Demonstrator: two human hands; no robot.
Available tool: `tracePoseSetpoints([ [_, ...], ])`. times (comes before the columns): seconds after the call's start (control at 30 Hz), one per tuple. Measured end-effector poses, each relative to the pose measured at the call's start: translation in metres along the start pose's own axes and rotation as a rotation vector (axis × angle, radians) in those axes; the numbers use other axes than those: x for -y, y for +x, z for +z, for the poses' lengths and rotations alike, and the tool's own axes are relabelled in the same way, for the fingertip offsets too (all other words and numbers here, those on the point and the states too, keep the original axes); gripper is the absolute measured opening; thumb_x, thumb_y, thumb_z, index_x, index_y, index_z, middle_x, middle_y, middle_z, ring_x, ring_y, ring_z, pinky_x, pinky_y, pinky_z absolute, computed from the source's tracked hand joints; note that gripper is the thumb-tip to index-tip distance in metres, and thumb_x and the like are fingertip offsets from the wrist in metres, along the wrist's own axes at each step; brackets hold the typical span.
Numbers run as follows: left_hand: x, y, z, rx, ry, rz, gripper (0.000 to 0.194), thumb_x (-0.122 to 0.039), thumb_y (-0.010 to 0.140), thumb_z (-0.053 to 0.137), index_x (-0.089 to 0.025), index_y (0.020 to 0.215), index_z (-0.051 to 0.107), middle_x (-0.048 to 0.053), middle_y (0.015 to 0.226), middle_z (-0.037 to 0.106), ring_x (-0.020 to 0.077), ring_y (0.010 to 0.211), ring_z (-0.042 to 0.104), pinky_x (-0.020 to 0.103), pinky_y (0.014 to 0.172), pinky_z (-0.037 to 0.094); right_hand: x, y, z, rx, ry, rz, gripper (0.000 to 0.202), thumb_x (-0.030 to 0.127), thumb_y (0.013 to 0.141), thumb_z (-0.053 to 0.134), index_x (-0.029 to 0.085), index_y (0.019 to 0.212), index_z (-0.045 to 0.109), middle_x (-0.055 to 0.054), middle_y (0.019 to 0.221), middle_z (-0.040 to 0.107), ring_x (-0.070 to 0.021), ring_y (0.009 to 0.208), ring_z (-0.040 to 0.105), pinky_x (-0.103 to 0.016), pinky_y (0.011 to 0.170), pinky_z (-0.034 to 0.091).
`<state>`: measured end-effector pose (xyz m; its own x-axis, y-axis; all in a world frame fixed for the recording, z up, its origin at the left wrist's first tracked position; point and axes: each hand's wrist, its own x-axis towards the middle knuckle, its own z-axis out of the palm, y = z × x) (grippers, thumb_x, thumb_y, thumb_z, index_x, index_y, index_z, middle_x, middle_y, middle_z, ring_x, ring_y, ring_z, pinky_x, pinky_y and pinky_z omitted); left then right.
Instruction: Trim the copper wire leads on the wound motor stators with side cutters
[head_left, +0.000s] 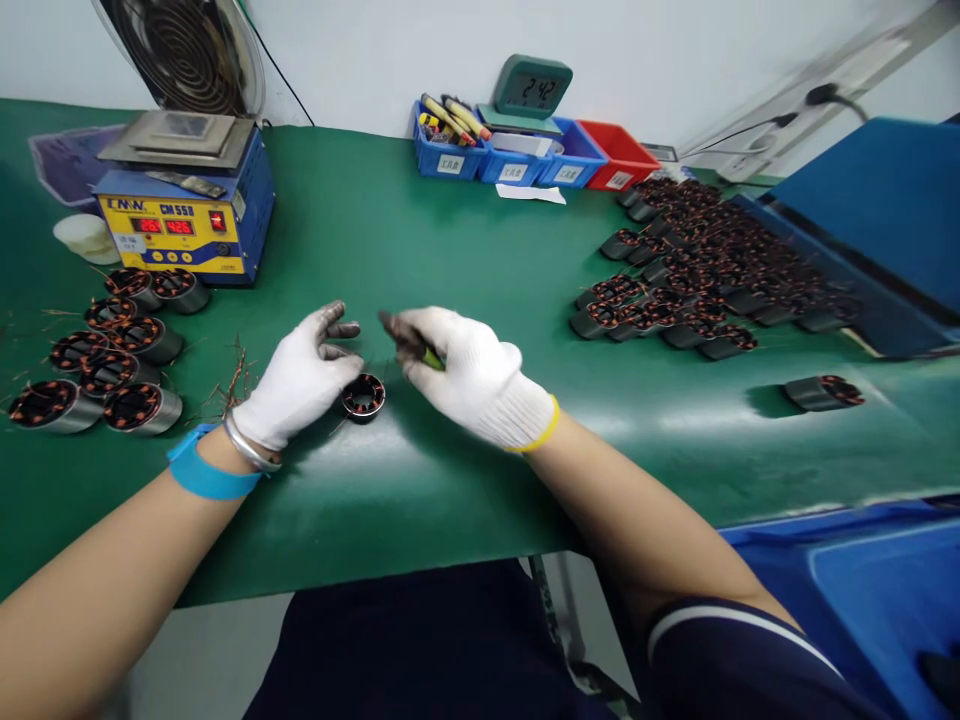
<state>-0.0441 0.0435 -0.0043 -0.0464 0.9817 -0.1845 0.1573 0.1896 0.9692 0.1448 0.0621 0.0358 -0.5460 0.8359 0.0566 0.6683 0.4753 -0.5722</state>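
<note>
Green-handled tool [432,358] — in right hand [454,365]

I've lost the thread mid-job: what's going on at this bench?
The person's white-gloved left hand is open beside a round metal piece with copper-coloured windings on the green table; contact is unclear. The white-gloved right hand grips a dark, green-handled tool, clear of that piece. Grey metal cylinders with similar windings stand grouped at left and right.

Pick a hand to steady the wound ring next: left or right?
Left, probably. The left hand is right beside the wound ring, fingers apart, with nothing visible in its grasp. The right hand sits farther off and already grips a tool with some green on it.
</note>
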Motion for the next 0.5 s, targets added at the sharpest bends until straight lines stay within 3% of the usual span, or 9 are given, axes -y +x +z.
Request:
tracePoseSetpoints([
  [0.13,0.001,0.008,-0.013,-0.138,-0.144,-0.033,0.075,-0.019,0.066,0.067,-0.01,0.137,0.047,0.017,0.127,0.062,0.0211,0.092,0.066,0.036,0.084,0.055,0.022,-0.022,0.004,0.294,-0.287,-0.173,0.04,0.024,0.088,0.053,0.022,0.128,0.056,-0.007,0.103,0.07,-0.0244,0.087,0.067,-0.033,0.067,0.048],
  [0.27,-0.004,0.005,-0.013,-0.168,-0.141,-0.094,0.063,-0.026,0.071,0.07,-0.016,0.131,0.053,0.013,0.125,0.064,0.0261,0.103,0.066,0.043,0.094,0.053,0.031,-0.028,0.028,0.307,-0.389,-0.221,0.038,0.032,0.098,0.036,0.021,0.131,0.051,-0.007,0.094,0.07,-0.0259,0.077,0.067,-0.034,0.058,0.045],
  [0.33,-0.008,0.001,-0.013,-0.186,-0.105,-0.114,0.057,-0.034,0.075,0.072,-0.022,0.128,0.055,0.009,0.127,0.064,0.0305,0.115,0.061,0.049,0.103,0.048,0.023,-0.022,0.026,0.261,-0.366,-0.228,0.037,0.034,0.098,0.036,0.022,0.128,0.053,-0.006,0.095,0.069,-0.0258,0.078,0.067,-0.034,0.06,0.047],
  [0.4,-0.008,-0.002,-0.014,-0.224,-0.066,-0.074,0.054,-0.04,0.076,0.072,-0.027,0.126,0.056,0.004,0.126,0.065,0.0339,0.123,0.056,0.053,0.108,0.042,0.006,-0.013,0.009,0.163,-0.346,-0.151,0.033,0.033,0.096,0.042,0.024,0.125,0.054,-0.005,0.103,0.07,-0.0243,0.086,0.067,-0.033,0.067,0.049],
  [0.5,-0.003,-0.001,-0.018,-0.221,-0.003,0.013,0.055,-0.045,0.076,0.073,-0.031,0.126,0.056,0.0,0.125,0.065,0.033,0.127,0.053,0.052,0.114,0.037,-0.035,-0.003,-0.03,-0.014,-0.406,0.231,0.03,0.031,0.095,0.045,0.032,0.123,0.055,-0.001,0.116,0.068,-0.0208,0.101,0.066,-0.031,0.08,0.049],
])
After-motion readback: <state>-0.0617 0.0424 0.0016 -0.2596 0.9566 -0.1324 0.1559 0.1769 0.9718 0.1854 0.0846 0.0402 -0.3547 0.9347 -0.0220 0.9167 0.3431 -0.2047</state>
